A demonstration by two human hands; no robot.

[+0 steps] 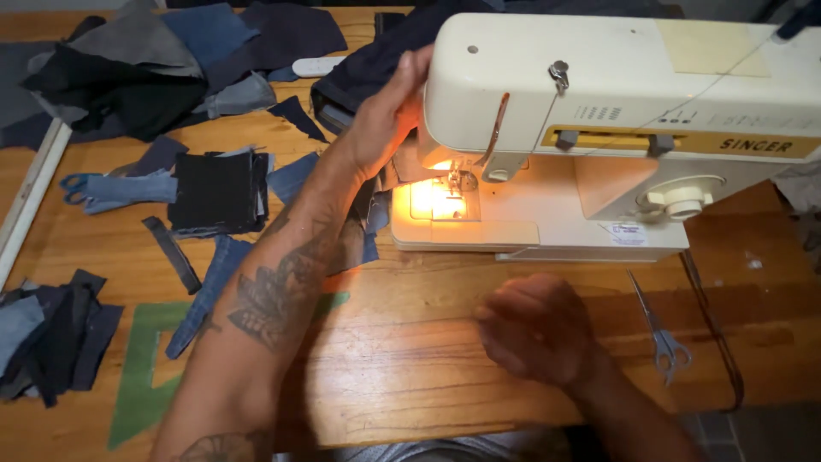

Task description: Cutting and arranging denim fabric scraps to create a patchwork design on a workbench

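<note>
Wooden bench point(410, 359) is seen from above; its near edge runs along the bottom of the frame, with bare wood open in the lower middle between the two forearms. A green painted angle mark point(145, 376) is laid on the wood at lower left. A white strip point(34, 184) lies along the far left edge.

Cream sewing machine point(599, 128) is set at upper right, its lamp lit over the needle plate point(436, 201). A small white label with a red mark point(624, 233) is stuck on the machine base at centre right; a yellow band runs along the machine front at right, lettering not copied. A pale square patch is seen on the machine top at upper right.

Left hand point(385, 115) is reached up at the machine's left end, fingers laid against dark denim fabric point(368, 68) bunched behind the head; whether the grip is closed on the cloth cannot be told. Right hand point(534, 329) is blurred, held over bare wood at lower centre, fingers curled together, nothing seen in it.

Small thread scissors point(658, 329) lie right of that hand, apart from it. Blue-handled scissors point(77, 184) lie at left beside a stack of dark denim squares point(214, 192). Loose denim scraps point(51, 329) are piled at lower left, more cloth point(128, 68) at upper left
</note>
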